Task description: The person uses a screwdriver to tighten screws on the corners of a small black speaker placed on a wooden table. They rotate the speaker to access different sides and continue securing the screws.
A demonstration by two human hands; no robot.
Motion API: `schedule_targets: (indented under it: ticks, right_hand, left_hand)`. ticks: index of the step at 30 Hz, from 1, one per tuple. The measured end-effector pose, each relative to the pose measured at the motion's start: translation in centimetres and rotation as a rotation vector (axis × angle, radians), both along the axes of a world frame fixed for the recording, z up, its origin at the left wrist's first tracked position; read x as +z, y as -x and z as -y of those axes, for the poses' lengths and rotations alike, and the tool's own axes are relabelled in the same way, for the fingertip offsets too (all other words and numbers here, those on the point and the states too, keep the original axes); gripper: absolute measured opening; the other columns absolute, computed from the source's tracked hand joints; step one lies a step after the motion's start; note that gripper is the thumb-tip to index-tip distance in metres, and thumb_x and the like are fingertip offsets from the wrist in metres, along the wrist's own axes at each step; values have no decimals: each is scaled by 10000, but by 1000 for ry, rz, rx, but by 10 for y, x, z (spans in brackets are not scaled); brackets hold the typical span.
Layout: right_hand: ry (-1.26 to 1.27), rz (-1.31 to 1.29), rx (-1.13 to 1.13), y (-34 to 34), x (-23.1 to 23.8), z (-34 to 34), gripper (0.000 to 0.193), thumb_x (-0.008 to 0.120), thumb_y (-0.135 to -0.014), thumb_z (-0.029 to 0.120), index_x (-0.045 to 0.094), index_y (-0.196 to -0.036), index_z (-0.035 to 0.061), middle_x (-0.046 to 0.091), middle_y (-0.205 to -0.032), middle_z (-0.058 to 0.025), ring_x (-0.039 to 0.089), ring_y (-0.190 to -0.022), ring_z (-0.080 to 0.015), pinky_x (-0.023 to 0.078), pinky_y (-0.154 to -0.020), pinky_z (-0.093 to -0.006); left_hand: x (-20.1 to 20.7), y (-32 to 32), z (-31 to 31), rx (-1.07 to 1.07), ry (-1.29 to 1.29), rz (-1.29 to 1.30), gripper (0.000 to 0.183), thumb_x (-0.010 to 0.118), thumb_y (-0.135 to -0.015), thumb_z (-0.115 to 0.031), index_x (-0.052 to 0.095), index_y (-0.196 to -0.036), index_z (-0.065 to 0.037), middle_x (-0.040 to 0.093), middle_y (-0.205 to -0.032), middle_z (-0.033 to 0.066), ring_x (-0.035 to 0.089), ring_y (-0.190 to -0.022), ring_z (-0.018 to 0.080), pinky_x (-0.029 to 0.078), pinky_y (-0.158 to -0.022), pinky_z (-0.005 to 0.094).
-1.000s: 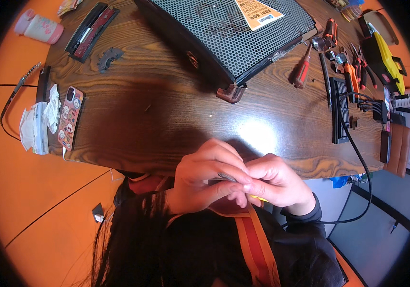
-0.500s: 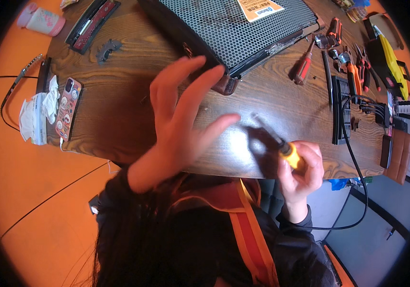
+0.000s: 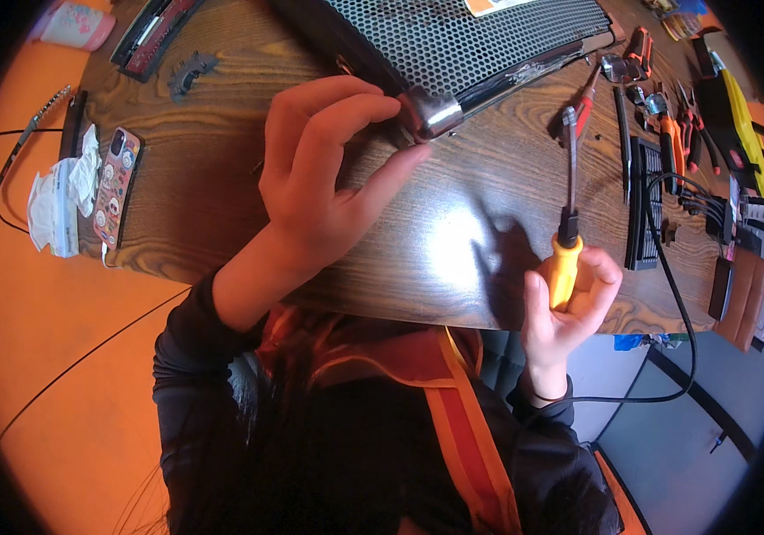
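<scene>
A black amplifier-like box (image 3: pixel 489 49) with a perforated metal grille lies at the far middle of the table. On its near corner is a shiny metal corner cap (image 3: pixel 438 114). My left hand (image 3: pixel 311 169) has its thumb and index finger bent around this cap, one on each side, with the fingertips at its edges. In my right hand (image 3: pixel 574 299) is a yellow-handled screwdriver (image 3: pixel 564 272), held by the handle with its long shaft pointing away from me. The screwdriver tip is above the table, near a red-handled screwdriver (image 3: pixel 584 111) lying there.
Pliers (image 3: pixel 694 134), a black vented strip (image 3: pixel 642 201) and a black cable (image 3: pixel 681 312) lie at the right, by a yellow-and-black toolbox (image 3: pixel 739 125). To the left are a phone (image 3: pixel 117 187), a tissue pack (image 3: pixel 54 209), a dark bracket (image 3: pixel 190 73) and a pink cup (image 3: pixel 77 25).
My left hand's fingers have curled and its thumb has come up to the corner cap. My right hand has swung the screwdriver from leaning left to nearly straight ahead. The view has shifted slightly.
</scene>
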State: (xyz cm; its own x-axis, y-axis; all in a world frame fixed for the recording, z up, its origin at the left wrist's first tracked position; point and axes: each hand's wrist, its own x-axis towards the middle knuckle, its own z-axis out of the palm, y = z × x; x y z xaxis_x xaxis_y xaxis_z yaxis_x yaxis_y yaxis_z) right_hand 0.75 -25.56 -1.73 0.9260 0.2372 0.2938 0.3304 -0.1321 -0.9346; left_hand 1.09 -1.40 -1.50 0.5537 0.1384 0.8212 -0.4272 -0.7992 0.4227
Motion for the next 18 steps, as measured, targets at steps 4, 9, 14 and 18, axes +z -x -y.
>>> schedule_targets:
  ticks: [4, 9, 14, 18]
  right_hand:
    - [106, -80, -11, 9, 2, 3, 363, 680, -764, -23, 451, -1046, -34, 603, -969, -159, 626, -828, -189, 489, -734, -262]
    - [276, 97, 6, 8, 1, 5, 313, 684, -728, -45, 541, -1005, -61, 633, -931, -190, 636, -791, -244, 499, -726, -301]
    - [292, 189, 34, 6, 1, 2, 360, 686, -723, -49, 557, -1059, -63, 636, -984, -197, 634, -783, -242, 503, -704, -299]
    - [289, 238, 47, 2, 3, 1, 346, 683, -721, -48, 561, -1045, -65, 639, -974, -196, 634, -775, -242, 502, -701, -291]
  left_hand:
    - [4, 0, -2, -19, -65, -30, 420, 777, -616, -32, 605, -999, -30, 590, -1065, 118, 557, -989, 250, 448, -836, 303]
    - [11, -5, -9, -69, -298, -104, 435, 758, -619, 16, 616, -1029, -13, 593, -1152, 162, 529, -1131, 336, 381, -978, 450]
    - [15, -16, -20, -180, -262, -86, 392, 749, -683, -92, 627, -1053, -50, 612, -1123, 141, 542, -1115, 342, 271, -1016, 557]
    - [22, -10, -22, -209, -236, -204, 364, 739, -718, -121, 630, -1059, -57, 615, -1109, 141, 553, -1101, 339, 252, -1025, 565]
